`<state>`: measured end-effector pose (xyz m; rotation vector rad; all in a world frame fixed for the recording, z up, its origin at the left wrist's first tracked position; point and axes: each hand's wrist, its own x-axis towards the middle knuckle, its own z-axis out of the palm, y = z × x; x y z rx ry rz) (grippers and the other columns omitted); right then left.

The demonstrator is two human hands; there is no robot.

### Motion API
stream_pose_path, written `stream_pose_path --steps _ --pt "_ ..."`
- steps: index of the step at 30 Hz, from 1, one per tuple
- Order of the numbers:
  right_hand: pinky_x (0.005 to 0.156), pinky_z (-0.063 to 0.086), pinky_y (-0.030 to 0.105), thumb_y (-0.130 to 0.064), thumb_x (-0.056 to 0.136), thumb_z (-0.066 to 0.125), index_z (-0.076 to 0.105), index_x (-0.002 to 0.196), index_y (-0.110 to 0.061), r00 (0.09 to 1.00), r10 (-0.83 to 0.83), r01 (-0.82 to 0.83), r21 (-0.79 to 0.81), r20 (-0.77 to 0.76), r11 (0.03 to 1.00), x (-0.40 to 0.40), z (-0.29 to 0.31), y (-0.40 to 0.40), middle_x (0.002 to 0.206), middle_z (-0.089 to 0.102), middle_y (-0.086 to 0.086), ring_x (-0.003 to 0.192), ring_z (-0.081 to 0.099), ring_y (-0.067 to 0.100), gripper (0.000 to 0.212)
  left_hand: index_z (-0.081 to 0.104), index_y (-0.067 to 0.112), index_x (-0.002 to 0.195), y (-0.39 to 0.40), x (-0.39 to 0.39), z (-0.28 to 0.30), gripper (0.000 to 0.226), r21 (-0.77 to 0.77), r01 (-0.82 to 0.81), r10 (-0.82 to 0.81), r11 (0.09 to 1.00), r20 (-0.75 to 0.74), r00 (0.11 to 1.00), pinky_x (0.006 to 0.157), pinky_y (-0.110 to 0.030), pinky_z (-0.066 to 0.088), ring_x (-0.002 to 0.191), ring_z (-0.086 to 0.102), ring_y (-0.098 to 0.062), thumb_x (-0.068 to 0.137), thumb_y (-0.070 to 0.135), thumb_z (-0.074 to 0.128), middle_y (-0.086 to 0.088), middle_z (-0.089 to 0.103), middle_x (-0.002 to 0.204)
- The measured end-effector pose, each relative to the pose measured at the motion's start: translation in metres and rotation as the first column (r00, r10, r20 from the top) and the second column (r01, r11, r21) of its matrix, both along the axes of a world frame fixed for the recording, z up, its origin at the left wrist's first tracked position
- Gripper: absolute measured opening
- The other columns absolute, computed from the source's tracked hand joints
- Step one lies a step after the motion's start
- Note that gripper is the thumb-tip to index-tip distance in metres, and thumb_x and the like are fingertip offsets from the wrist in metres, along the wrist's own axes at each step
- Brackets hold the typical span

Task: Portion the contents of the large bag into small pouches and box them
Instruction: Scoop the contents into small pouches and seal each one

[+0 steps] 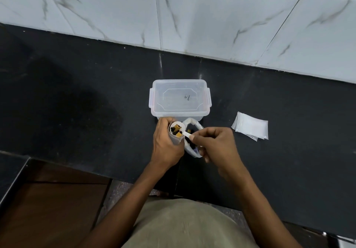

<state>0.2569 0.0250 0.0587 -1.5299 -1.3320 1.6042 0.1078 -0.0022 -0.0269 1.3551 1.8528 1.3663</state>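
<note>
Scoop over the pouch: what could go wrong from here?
1. The scoop is heaped with yellow and black pieces at the mouth of the small pouch that the left hand holds; pieces could spill onto the black counter.
2. The large bag stands open under the right hand; a nudge might tip it.
3. The box has its lid on, so it likely needs opening first.
</note>
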Motion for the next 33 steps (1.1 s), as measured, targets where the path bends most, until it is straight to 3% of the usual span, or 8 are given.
stream_pose_path --steps 3,7,13,23,25,28,31,33 --pt "0.052 0.047 0.019 -0.008 0.079 0.079 0.079 0.072 -0.016 0.968 -0.014 -0.076 0.346 0.250 0.935 -0.005 -0.005 -0.007 0.063 0.067 -0.002 0.053 0.058 0.009 0.011 0.049 0.016 0.092 0.004 0.001 0.004 0.042 -0.005 -0.031 0.031 1.000 0.025 0.999 0.064 -0.038 0.048 0.073 0.054 -0.020 0.068 0.008 0.082 -0.002 0.056 0.084" --pt "0.055 0.042 0.020 -0.002 0.078 0.078 0.076 0.080 -0.007 0.925 -0.025 -0.278 0.721 0.379 0.635 -0.009 -0.016 -0.017 0.075 0.056 -0.003 0.061 0.052 0.011 0.006 0.050 0.017 0.091 0.005 0.006 0.011 0.041 0.024 -0.049 0.046 0.998 0.109 0.993 0.062 -0.033 0.048 0.068 0.053 -0.017 0.073 0.015 0.087 -0.001 0.058 0.080" --pt "0.048 0.047 0.031 -0.006 0.087 0.074 0.076 0.090 -0.003 0.885 -0.114 -0.378 0.842 0.450 0.385 -0.004 -0.029 -0.023 0.080 0.058 0.007 0.063 0.052 0.017 0.005 0.051 0.016 0.098 0.004 0.005 0.014 0.047 0.048 -0.041 0.031 0.998 0.195 0.980 0.063 -0.030 0.051 0.073 0.058 -0.022 0.070 0.007 0.088 -0.007 0.061 0.086" --pt "0.049 0.044 0.026 -0.004 0.086 0.075 0.079 0.090 -0.004 0.893 -0.181 -0.358 0.894 0.412 0.270 0.000 -0.034 -0.021 0.076 0.061 0.008 0.057 0.053 0.017 0.006 0.052 0.013 0.101 0.003 0.005 0.015 0.046 0.085 -0.042 0.026 0.996 0.182 0.983 0.067 -0.022 0.051 0.076 0.058 -0.014 0.072 0.009 0.088 -0.003 0.060 0.089" --pt "0.048 0.046 0.028 -0.006 0.085 0.077 0.079 0.090 -0.005 0.891 -0.142 -0.374 0.874 0.432 0.312 -0.001 -0.034 -0.021 0.078 0.061 0.006 0.058 0.053 0.017 0.006 0.052 0.010 0.099 0.004 0.004 0.014 0.045 0.102 -0.031 0.012 0.994 0.183 0.983 0.067 -0.022 0.051 0.076 0.058 -0.014 0.072 0.007 0.088 -0.003 0.060 0.089" --pt "0.054 0.045 0.023 -0.005 0.082 0.081 0.080 0.088 -0.007 0.973 -0.098 -0.125 0.831 0.210 0.542 -0.004 -0.031 -0.021 0.076 0.060 0.002 0.060 0.056 0.014 0.007 0.053 0.010 0.099 0.004 0.003 0.015 0.042 0.100 -0.036 0.020 0.994 0.160 0.987 0.066 -0.027 0.052 0.075 0.059 -0.019 0.073 0.005 0.086 -0.004 0.061 0.088" --pt "0.054 0.050 0.033 -0.011 0.081 0.083 0.080 0.082 -0.013 0.988 -0.142 0.149 0.575 -0.058 0.805 -0.003 -0.025 -0.017 0.073 0.067 0.004 0.059 0.064 0.022 0.004 0.053 0.014 0.097 0.002 0.002 0.014 0.040 0.075 -0.054 0.044 0.996 0.133 0.990 0.067 -0.022 0.051 0.076 0.061 -0.014 0.075 0.006 0.085 0.000 0.063 0.088" --pt "0.049 0.047 0.029 -0.007 0.082 0.081 0.078 0.079 -0.009 0.972 -0.189 0.225 0.318 -0.141 0.921 0.002 -0.026 -0.010 0.065 0.069 0.006 0.050 0.060 0.018 0.005 0.053 0.014 0.093 0.000 0.000 0.011 0.036 0.040 -0.060 0.055 0.997 0.121 0.991 0.065 -0.022 0.050 0.074 0.061 -0.013 0.077 0.009 0.085 0.001 0.063 0.085"
